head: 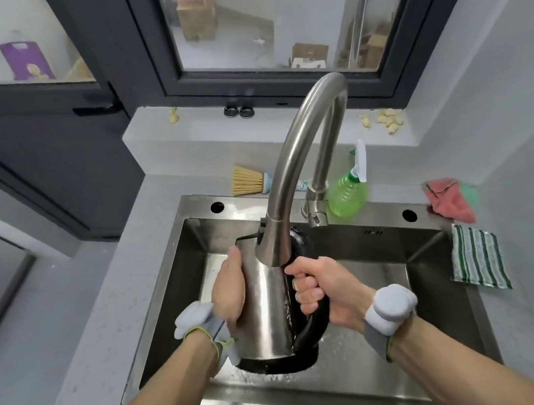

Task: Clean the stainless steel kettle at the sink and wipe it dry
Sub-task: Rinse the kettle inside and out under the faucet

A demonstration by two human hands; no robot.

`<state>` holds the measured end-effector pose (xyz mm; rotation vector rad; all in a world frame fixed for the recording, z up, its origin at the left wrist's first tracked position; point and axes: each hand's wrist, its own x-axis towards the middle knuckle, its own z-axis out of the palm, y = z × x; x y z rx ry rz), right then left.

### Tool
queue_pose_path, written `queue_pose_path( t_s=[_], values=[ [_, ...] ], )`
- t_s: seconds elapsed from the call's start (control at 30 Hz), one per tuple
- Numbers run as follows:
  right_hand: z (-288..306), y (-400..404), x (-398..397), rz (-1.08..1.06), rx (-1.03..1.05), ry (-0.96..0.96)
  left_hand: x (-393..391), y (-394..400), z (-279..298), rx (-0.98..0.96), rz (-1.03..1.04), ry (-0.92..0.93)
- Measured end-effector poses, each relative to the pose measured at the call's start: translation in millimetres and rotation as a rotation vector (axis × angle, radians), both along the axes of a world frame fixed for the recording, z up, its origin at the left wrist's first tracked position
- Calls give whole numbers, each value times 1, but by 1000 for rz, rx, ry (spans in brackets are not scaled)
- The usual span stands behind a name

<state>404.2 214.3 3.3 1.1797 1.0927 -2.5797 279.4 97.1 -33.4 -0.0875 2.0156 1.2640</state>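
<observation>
The stainless steel kettle (pixel 266 310) with a black base and black handle is held tilted over the steel sink (pixel 387 253), its top pointing away from me. Water runs from the faucet (pixel 301 162) head onto its side. My right hand (pixel 320 288) grips the black handle, fingers curled round it. My left hand (pixel 228 286) lies flat against the kettle's left side, fingers straight along the metal.
A striped green-and-white cloth (pixel 478 257) lies on the counter right of the sink, with a pink-and-green rag (pixel 450 199) behind it. A green spray bottle (pixel 349 191) and a small brush (pixel 250 179) stand behind the sink. Two rings (pixel 240 112) sit on the window ledge.
</observation>
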Motion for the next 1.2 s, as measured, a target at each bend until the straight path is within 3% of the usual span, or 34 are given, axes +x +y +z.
queue_pose_path(
  t_s=[0.07,0.2,0.3,0.4,0.5,0.73,0.8,1.0,1.2],
  values=[
    [-1,-1,1,-2,4,-9,5,3,4,-84,-3,74],
    [-2,3,-2,-101,-8,-20,30,3,7,-101,-326,517],
    [-1,9,-4,-148,-48,-16,30,-5,-3,-39,-489,643],
    [-1,9,-5,-182,-89,-18,21,-11,-12,61,-478,553],
    [-3,6,-4,-207,-128,-17,13,-12,-17,31,-412,436],
    [-2,7,7,-202,-182,26,-10,1,-23,-72,-126,-120],
    [0,6,9,-191,-189,40,-16,-1,-25,-111,-48,-194],
    [3,1,4,-253,-134,17,-13,11,-17,-241,-63,-94],
    [5,-12,-8,-289,-33,-8,-5,0,-12,-259,-232,38]
  ],
)
